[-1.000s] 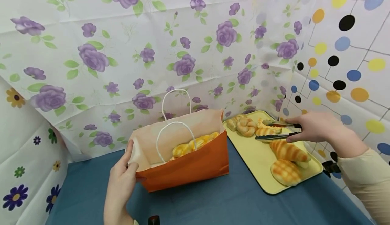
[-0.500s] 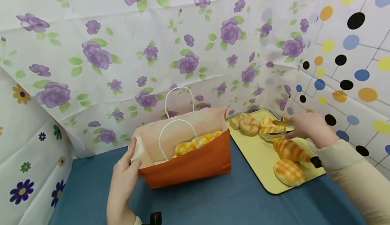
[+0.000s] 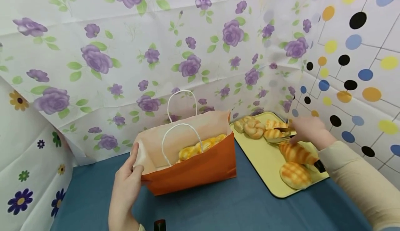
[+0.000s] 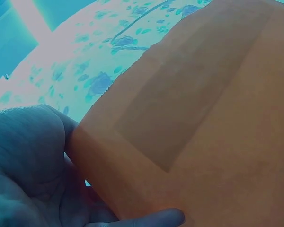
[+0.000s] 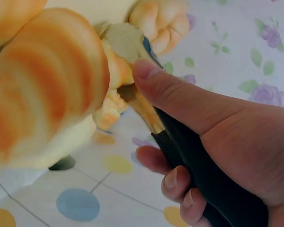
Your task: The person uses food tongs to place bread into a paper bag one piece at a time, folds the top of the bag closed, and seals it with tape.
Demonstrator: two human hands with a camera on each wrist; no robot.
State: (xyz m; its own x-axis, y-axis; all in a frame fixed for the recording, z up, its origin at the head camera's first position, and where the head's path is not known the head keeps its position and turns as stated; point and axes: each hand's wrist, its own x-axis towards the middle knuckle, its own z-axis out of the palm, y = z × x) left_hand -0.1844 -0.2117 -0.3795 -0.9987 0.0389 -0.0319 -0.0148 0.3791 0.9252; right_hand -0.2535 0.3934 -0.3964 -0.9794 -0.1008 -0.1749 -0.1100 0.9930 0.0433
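Observation:
My left hand (image 3: 126, 184) holds the left edge of an orange paper bag (image 3: 197, 173), thumb on one side of the paper. In the left wrist view the bag's wall (image 4: 227, 142) fills most of the picture. Inside the bag lies a yellow braided bread (image 3: 203, 146), partly hidden by the front wall. Over the tray, my right hand (image 3: 307, 130) grips tongs (image 5: 180, 146) by their black handles, thumb on one arm and fingers around the other. The metal ends straddle a ridged orange-and-cream bread (image 3: 272, 133) at the tray's back.
The yellow tray (image 3: 259, 158) also bears a knotted roll (image 3: 253, 129), a striped croissant-shaped bread (image 3: 297, 153) and a round checked bun (image 3: 295, 175). Two white handles (image 3: 182, 125) rise from the bag. Flowered and dotted sheets stand behind and beside the blue table (image 3: 203, 210).
My right hand has brought the tongs down and to the left, from above the tray to around the ridged bread. The left hand keeps its hold on the bag.

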